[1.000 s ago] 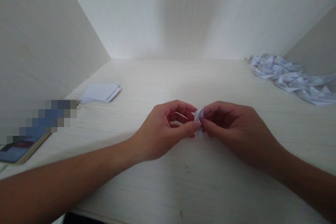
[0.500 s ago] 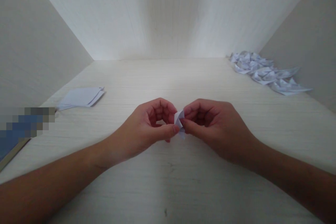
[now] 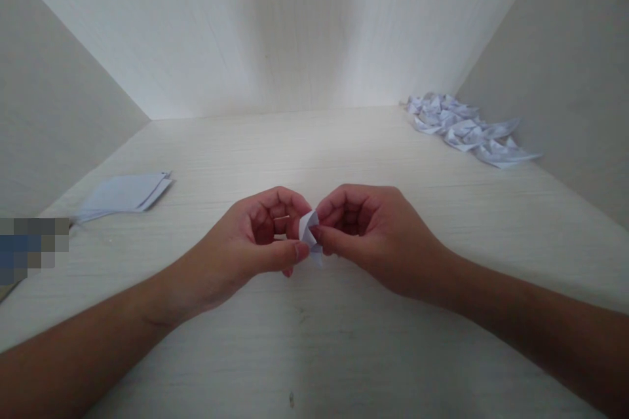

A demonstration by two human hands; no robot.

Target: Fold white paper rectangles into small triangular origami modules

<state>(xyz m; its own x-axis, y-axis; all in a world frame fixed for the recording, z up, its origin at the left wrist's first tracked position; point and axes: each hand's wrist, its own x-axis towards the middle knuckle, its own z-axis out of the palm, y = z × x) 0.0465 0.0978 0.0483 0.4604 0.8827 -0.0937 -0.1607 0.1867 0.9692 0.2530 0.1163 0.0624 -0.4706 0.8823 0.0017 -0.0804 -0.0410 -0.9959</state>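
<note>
A small folded piece of white paper (image 3: pixel 308 230) is pinched between both of my hands just above the pale wooden desk (image 3: pixel 314 340). My left hand (image 3: pixel 255 245) curls its fingers with the thumb pressed on the paper's left side. My right hand (image 3: pixel 373 232) grips the paper's right side between thumb and forefinger. Most of the paper is hidden by the fingertips.
A stack of flat white paper sheets (image 3: pixel 122 193) lies at the left. A heap of several folded paper pieces (image 3: pixel 462 127) sits at the back right by the side wall. A blurred dark object (image 3: pixel 24 249) lies at the left edge. Walls enclose the desk on three sides.
The view has swung to the right, so hands and paper sit further left in the frame. Both hands keep their pinch on the paper, turning it slightly.
</note>
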